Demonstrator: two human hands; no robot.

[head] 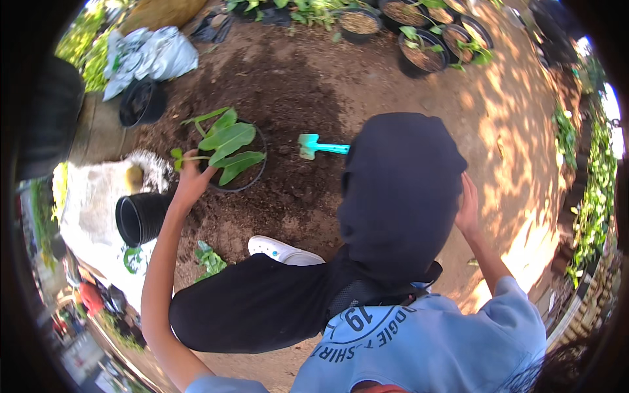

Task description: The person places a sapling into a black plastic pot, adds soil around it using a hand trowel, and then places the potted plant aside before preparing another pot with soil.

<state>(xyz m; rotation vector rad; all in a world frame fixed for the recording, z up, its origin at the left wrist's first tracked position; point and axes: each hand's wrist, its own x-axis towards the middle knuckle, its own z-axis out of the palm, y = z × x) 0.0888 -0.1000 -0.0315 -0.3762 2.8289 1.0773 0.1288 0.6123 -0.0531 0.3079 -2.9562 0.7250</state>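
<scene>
My left hand (pixel 193 178) grips the left rim of a black plant pot (pixel 265 147), the thumb on the inner side. A plant with broad green leaves (pixel 230 139) stands in this pot, and its leaves cover much of the dark soil. A thin stem with small leaves passes over my fingers. To the right of the pot, a turquoise hand trowel (pixel 328 147) lies on the ground, its handle end hidden behind my raised knee (pixel 403 182) in black trousers. My right hand (pixel 468 204) rests with straightened fingers against the outer side of that knee, partly hidden by it.
Nested black pots (pixel 142 218) lie tipped at the left, near a whitish sack (pixel 93 196). Another black pot (pixel 142 102) stands by a crumpled white plastic sack (pixel 152 54). Several potted plants (pixel 423 51) line the upper right. Loose dark soil (pixel 295 93) covers the ground.
</scene>
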